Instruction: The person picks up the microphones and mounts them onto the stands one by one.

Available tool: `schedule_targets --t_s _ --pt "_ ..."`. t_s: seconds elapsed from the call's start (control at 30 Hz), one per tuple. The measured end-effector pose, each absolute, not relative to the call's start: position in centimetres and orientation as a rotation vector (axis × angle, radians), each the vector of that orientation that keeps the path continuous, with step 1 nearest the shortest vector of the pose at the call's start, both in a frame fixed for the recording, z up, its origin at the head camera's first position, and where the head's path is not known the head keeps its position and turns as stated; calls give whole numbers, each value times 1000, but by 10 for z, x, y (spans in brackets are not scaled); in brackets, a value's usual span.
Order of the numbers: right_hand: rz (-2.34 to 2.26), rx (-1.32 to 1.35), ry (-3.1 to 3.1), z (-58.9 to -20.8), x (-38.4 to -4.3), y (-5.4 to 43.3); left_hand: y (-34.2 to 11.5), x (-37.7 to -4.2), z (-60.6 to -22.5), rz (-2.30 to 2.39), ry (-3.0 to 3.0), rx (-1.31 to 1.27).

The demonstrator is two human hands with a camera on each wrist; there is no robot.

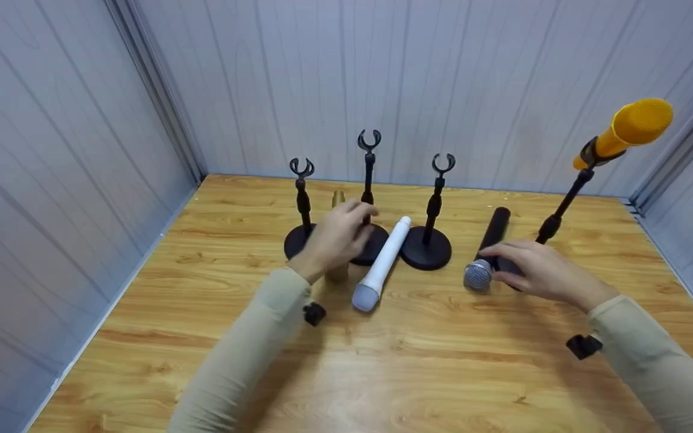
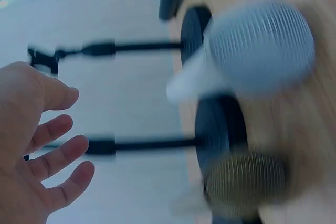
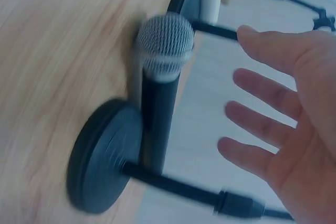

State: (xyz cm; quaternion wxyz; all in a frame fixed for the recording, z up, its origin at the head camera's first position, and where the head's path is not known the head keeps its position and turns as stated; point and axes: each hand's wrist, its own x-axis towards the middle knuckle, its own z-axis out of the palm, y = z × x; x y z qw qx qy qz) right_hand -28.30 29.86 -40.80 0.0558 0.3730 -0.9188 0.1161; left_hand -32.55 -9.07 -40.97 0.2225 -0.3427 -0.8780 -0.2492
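My left hand [image 1: 337, 237], fingers loosely bent and empty, hovers over a gold microphone [image 1: 338, 273] that it partly hides. To its right a white microphone [image 1: 385, 258] lies on the table, its head toward me. My right hand [image 1: 542, 270] reaches beside a black microphone with a silver mesh head [image 1: 477, 275]. In the right wrist view a gap shows between the fingers [image 3: 262, 119] and the black microphone [image 3: 160, 98]. The left wrist view also shows spread fingers [image 2: 63, 156] apart from the white microphone [image 2: 260, 45] and gold microphone [image 2: 244, 177].
Three black desk stands with bare clips, the left [image 1: 303, 204], middle [image 1: 369, 174] and right one [image 1: 434, 210], stand in a row. At the right a taller-looking stand [image 1: 566, 204] bears a yellow microphone [image 1: 629, 129]. Panelled walls [image 1: 346, 90] enclose the wooden table [image 1: 382, 373].
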Motion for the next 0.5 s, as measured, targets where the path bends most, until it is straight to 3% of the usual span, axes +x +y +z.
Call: schedule_targets --t_s 0.23,0.5 --pt "316 1241 -2745 -413 -295 282 -117 -332 -410 -854 -2521 -824" --pt "285 1416 -2648 -422 -308 238 -111 -337 -413 -1019 -2574 -775"
